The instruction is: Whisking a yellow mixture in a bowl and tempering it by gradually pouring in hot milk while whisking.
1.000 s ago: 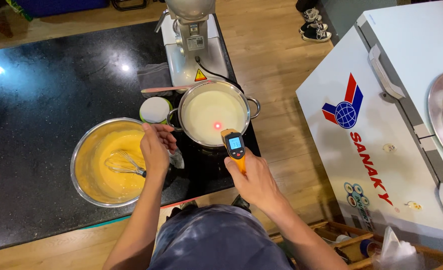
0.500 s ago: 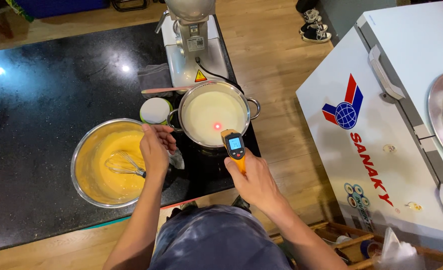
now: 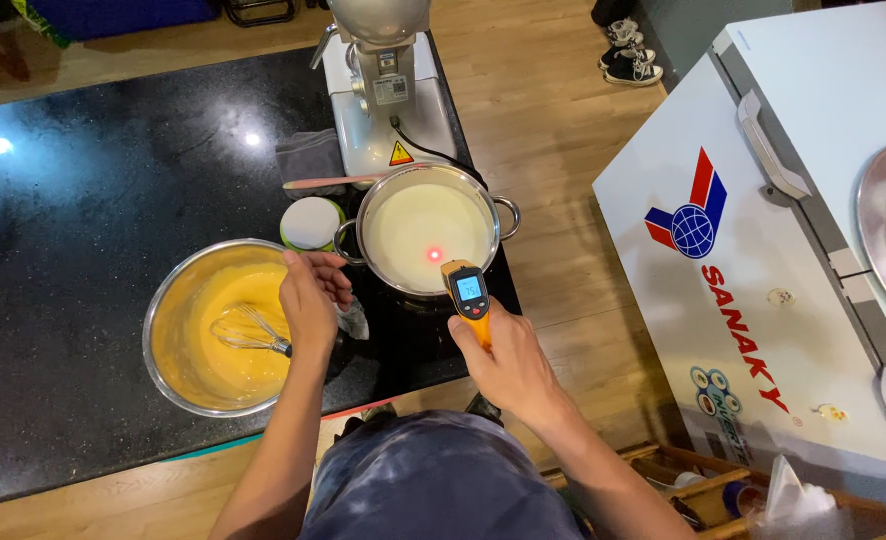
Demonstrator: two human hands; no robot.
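My right hand (image 3: 508, 362) grips an orange and black infrared thermometer (image 3: 467, 293) aimed at a steel pot (image 3: 428, 232) of white liquid; a red dot glows on the liquid's surface. My left hand (image 3: 311, 298) is closed on the handle of a wire whisk (image 3: 244, 329). The whisk's head rests in yellow batter inside a steel mixing bowl (image 3: 168, 340) on the black countertop (image 3: 73, 200), left of the pot.
A stand mixer (image 3: 383, 90) stands behind the pot, with a spatula (image 3: 328, 182) and a grey cloth (image 3: 308, 155) beside it. A small lidded tub (image 3: 311, 222) sits between bowl and pot. A white chest freezer (image 3: 763, 250) stands at the right, shoes (image 3: 628, 60) on the wooden floor.
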